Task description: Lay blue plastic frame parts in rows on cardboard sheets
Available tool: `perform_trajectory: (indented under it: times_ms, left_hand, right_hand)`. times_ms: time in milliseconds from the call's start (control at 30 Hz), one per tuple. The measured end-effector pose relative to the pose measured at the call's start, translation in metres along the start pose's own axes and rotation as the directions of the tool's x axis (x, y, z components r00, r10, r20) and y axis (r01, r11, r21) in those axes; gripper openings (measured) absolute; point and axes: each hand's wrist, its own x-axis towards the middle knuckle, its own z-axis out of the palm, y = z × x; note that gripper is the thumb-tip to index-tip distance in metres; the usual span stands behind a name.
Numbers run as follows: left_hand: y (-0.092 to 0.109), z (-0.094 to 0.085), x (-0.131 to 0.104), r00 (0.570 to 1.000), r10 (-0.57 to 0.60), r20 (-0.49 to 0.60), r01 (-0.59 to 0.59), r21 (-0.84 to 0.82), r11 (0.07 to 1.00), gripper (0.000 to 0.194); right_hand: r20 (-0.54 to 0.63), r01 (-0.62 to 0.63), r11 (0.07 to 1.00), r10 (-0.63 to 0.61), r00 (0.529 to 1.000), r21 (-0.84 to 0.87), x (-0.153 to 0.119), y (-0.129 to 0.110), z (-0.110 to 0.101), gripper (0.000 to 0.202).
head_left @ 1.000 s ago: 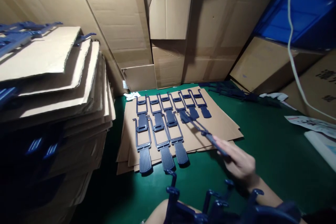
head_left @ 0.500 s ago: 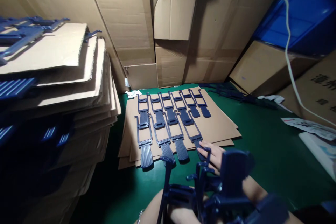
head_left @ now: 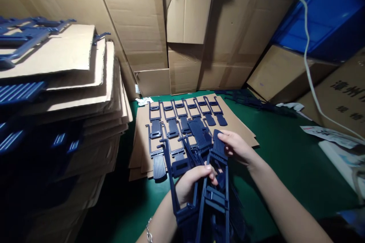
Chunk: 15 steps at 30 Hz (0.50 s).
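Note:
In the head view, my left hand is closed around a bundle of dark blue plastic frames at the bottom centre. My right hand pinches the ribbed tab of one dark blue plastic frame, whose long open part runs down beside the bundle. Other frames of the same kind lie in two rows on a flat cardboard sheet beyond my hands. The held bundle hides part of the nearer row.
A tall stack of cardboard sheets with blue frames between them stands at left. Cardboard boxes wall off the back. On the green table, more dark frames and papers lie at right, below a blue bin and white cable.
My right hand has left a frame in the nearer row and moved up to the tab of a held frame. My left hand has raised and turned the bundle toward the sheet.

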Motion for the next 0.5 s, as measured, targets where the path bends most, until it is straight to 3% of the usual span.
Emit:
perform_trajectory:
  times_ms: [100, 200, 367, 500]
  left_hand:
    - [0.004, 0.002, 0.0, 0.995, -0.028, -0.096, 0.023, -0.045, 0.999, 0.034]
    - [0.007, 0.005, 0.001, 0.992, -0.002, -0.13, -0.012, -0.111, 0.994, 0.03]
    - [0.002, 0.008, 0.002, 0.977, 0.015, -0.212, -0.053, -0.173, 0.983, 0.021]
    - [0.0, 0.01, -0.002, 0.983, 0.185, -0.013, -0.184, -0.191, 0.964, 0.019]
  right_hand:
    - [-0.11, -0.005, 0.984, 0.026, 0.994, 0.181, -0.005, -0.007, -0.004, 0.035]
    - [-0.307, 0.109, 0.97, -0.039, 0.951, 0.215, -0.014, -0.012, -0.017, 0.033]
    - [-0.638, 0.337, 0.92, -0.139, 0.757, 0.199, -0.025, -0.014, -0.053, 0.028]
    - [-0.741, 0.495, 0.853, -0.223, 0.633, 0.165, -0.034, -0.007, -0.083, 0.031]
